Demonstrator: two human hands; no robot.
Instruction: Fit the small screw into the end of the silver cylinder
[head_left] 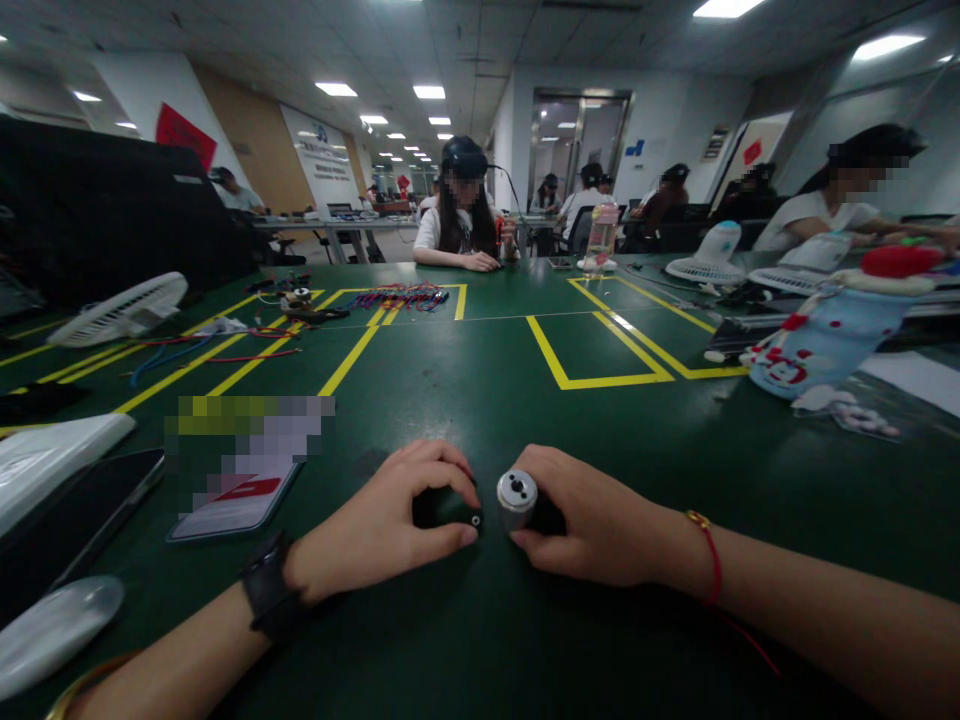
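Note:
My right hand point(581, 515) is closed around a silver metal cylinder point(517, 492), whose round end face with small dark holes points up toward me. Just left of it, the thumb and fingers of my left hand point(420, 505) curve toward each other around a small ring-shaped piece point(475, 521) near the fingertips. Whether dark material fills the gap inside that curl is hard to tell. Both hands rest low over the dark green table point(442, 390), a short distance apart.
A badge card point(247, 500), a dark tablet-like device point(75, 520) and a white mouse point(60, 635) lie left. Wires point(401, 298) lie farther back. A blue bottle point(832, 330) and small fans point(709, 255) stand right. Across the table sits a person point(461, 215).

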